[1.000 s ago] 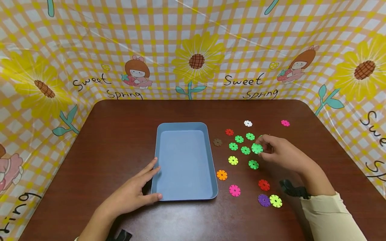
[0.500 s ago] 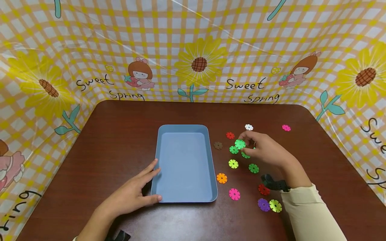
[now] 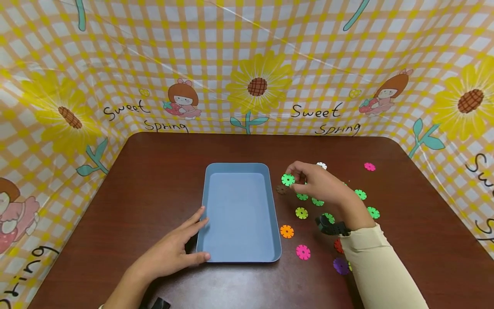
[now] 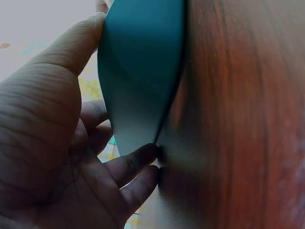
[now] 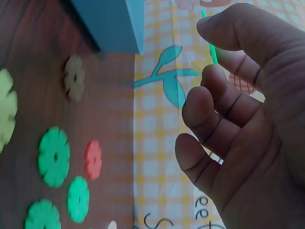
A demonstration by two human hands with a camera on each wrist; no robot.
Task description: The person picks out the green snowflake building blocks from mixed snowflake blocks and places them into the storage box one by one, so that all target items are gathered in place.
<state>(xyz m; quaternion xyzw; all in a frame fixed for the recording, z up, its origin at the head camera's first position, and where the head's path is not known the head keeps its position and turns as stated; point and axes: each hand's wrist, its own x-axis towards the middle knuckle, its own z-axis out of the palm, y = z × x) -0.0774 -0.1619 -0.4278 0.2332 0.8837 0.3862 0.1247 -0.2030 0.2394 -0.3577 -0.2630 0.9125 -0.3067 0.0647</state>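
My right hand (image 3: 318, 182) pinches a green notched plastic disc (image 3: 287, 180) between thumb and fingers, raised beside the right rim of a blue rectangular tray (image 3: 239, 214). The right wrist view shows that disc edge-on as a thin green strip (image 5: 213, 50). A brown disc (image 3: 281, 189) lies just beneath it on the table. My left hand (image 3: 167, 251) rests at the tray's near left corner, fingers spread and fairly straight, fingertips over the rim. From the left wrist, the thumb (image 4: 71, 45) touches the rim while lower fingers (image 4: 138, 162) touch the tray's base.
More notched discs lie on the brown table (image 3: 166, 171) right of the tray: yellow (image 3: 302, 213), orange (image 3: 287, 231), pink (image 3: 302, 252), purple (image 3: 341, 266), white (image 3: 322, 165) and several green ones (image 3: 360, 194). A checked cloth (image 3: 216, 51) stands around the back and sides.
My right hand has moved left toward the tray, carrying the green disc. Green discs formerly behind the hand now show at the right. The left hand keeps its place on the tray.
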